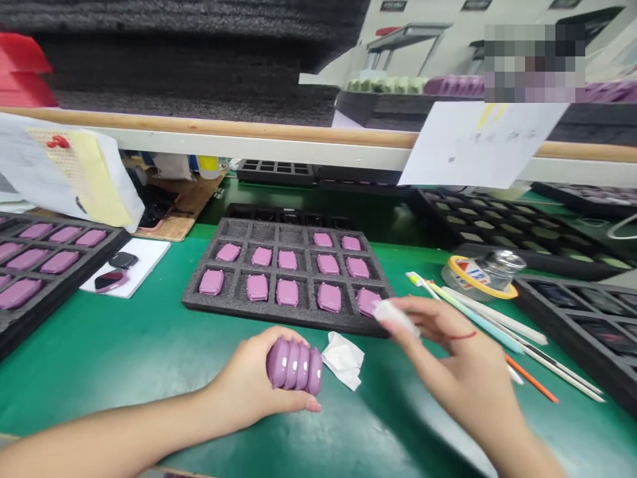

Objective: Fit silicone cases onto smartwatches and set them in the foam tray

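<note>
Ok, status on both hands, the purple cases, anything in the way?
Left hand holding four purple cases. Right hand pinching something white by the near-right case in the tray. Crumpled tissue between hands, possibly in the way.

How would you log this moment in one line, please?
Left hand: gripping stacked purple cases; right hand: holding white wad, near-right corner of foam tray; crumpled white tissue: on green table
</note>
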